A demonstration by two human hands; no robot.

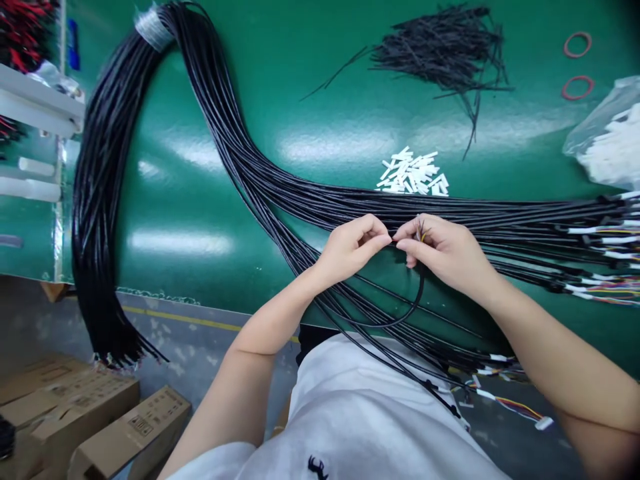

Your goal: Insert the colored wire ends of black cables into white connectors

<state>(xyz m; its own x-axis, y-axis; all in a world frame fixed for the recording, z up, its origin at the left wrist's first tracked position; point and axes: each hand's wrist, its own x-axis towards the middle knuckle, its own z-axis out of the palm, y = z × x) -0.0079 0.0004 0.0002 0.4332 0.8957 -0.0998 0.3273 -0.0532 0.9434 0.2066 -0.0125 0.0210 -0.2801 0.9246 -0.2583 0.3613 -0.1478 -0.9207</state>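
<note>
My right hand (447,253) is closed in a pinch on the end of a black cable (419,293), which bends down in a loop below it. Thin coloured wires (425,235) fan out between those fingers. My left hand (353,248) pinches with thumb and forefinger, its tips almost meeting the right fingertips. What sits in that left pinch is too small to name. Under and beside both hands runs a long bundle of black cables (300,193). A pile of short white sleeves (413,175) lies just beyond the hands.
Thin black strips (440,50) are heaped on the green table (310,127). Two red rings (577,45) and a plastic bag of white parts (613,143) are at the right. White connectors (543,423) hang over the near edge. Cardboard boxes (133,433) stand on the floor.
</note>
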